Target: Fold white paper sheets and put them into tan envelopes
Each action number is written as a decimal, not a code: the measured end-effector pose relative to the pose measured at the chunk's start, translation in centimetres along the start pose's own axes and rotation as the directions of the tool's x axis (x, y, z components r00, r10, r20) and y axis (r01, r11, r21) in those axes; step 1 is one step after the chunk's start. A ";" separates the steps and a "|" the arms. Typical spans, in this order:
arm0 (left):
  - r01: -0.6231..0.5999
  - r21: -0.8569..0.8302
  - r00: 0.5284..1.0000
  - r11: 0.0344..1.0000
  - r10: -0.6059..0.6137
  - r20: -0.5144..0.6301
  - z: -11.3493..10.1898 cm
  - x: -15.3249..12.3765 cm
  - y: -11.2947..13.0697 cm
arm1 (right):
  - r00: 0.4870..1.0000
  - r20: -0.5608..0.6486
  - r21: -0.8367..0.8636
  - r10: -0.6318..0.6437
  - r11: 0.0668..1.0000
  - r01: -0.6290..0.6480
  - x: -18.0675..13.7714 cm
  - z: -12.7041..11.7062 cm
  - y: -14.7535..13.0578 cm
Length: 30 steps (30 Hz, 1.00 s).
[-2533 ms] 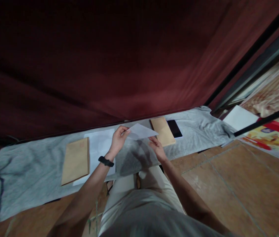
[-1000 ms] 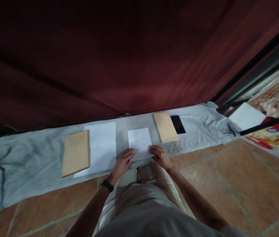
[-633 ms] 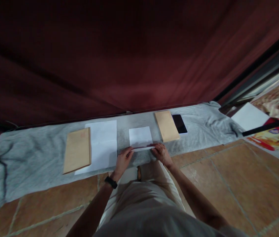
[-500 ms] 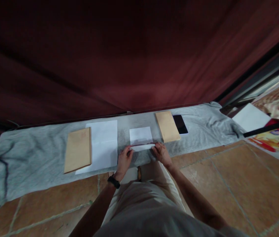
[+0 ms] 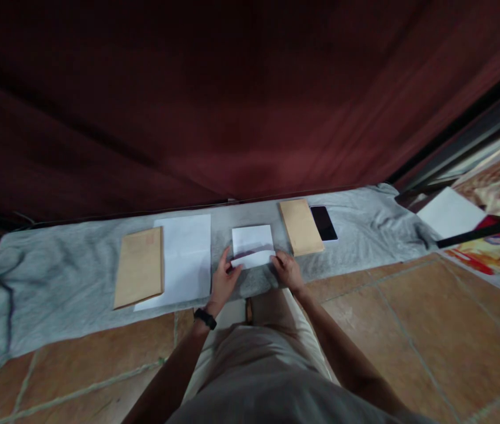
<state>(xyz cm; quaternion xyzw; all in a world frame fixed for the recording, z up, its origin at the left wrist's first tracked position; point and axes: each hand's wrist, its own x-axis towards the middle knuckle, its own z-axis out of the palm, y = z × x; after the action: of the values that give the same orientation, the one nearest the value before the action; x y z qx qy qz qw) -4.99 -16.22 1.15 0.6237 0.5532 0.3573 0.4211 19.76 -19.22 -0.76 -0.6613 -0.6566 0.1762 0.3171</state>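
Observation:
A small white sheet of paper (image 5: pixel 252 235) lies in front of me on the grey cloth, its near part folded over into a flap. My left hand (image 5: pixel 224 280), with a dark band on the wrist, is at the flap's left corner; the thumb presses the paper and the index finger reaches up along its left edge. At the right corner, my right hand (image 5: pixel 288 271) pinches the paper between thumb and curled fingers. What the fingers do under the paper is hidden.
A brown envelope (image 5: pixel 139 265) partly covers larger white sheets (image 5: pixel 188 253) on my left. To the right lie another brown envelope (image 5: pixel 301 227) and a dark phone (image 5: pixel 324 222). The grey cloth (image 5: pixel 68 282) covers the narrow surface, below a dark red curtain (image 5: pixel 250 118).
The folded flap has tipped down toward me and shows more of its face. My left index finger has lifted off the flap and stretched upward; my right hand has hardly moved.

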 end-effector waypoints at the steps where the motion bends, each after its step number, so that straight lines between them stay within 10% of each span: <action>1: 0.002 -0.026 0.999 1.000 -0.001 0.038 -0.2 -0.1 -0.3 | 1.000 0.003 0.027 -0.022 0.999 0.022 -0.2 -0.1 0.2; 12: -0.233 0.125 0.959 0.964 0.207 0.194 -0.9 0.8 -1.0 | 0.959 0.103 0.214 -0.263 0.948 0.237 -0.9 -1.3 1.2; 24: -0.079 0.201 0.996 0.976 0.084 -0.018 0.4 1.5 -1.3 | 1.000 0.018 0.033 0.008 0.999 -0.008 0.0 0.0 0.3; 30: -0.094 0.042 0.965 0.995 0.081 0.249 -0.6 2.2 -1.1 | 0.992 0.084 0.157 -0.090 0.985 0.075 0.0 -0.8 0.8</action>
<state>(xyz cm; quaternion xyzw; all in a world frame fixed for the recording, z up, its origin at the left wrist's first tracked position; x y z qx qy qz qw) -5.66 -13.96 0.29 0.6983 0.4777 0.2802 0.4535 20.83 -19.30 -0.70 -0.5984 -0.6816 0.2430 0.3441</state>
